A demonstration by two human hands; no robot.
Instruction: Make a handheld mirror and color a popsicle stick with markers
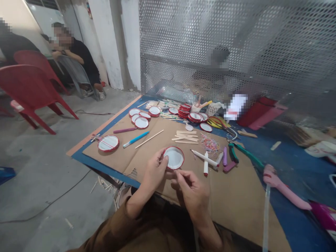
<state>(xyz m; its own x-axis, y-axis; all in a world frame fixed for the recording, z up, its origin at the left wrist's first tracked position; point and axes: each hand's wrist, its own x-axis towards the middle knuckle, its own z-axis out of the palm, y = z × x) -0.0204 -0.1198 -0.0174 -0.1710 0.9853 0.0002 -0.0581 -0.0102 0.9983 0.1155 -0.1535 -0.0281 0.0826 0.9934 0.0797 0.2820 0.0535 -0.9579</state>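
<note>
The person's left hand (154, 171) grips a round metal lid with a white face and red rim (173, 158), its fingers (163, 160) curled around the lid's edge, holding it up over the cardboard. The right hand (191, 194) sits just below, thumb and forefinger pinched closed beside the rim; anything thin between them is too small to tell. A brown cardboard sheet (118, 154) covers much of the blue worktop (105, 173). On it lie a matching lid crossed by red bands (108, 143), a loose heap of multicoloured rubber bands (210, 143), flat wooden craft sticks (185, 137), white marker pens (204, 159) and green-handled pliers (233, 152). Farther off, more red-rimmed lids sit in short stacks (183, 111).
</note>
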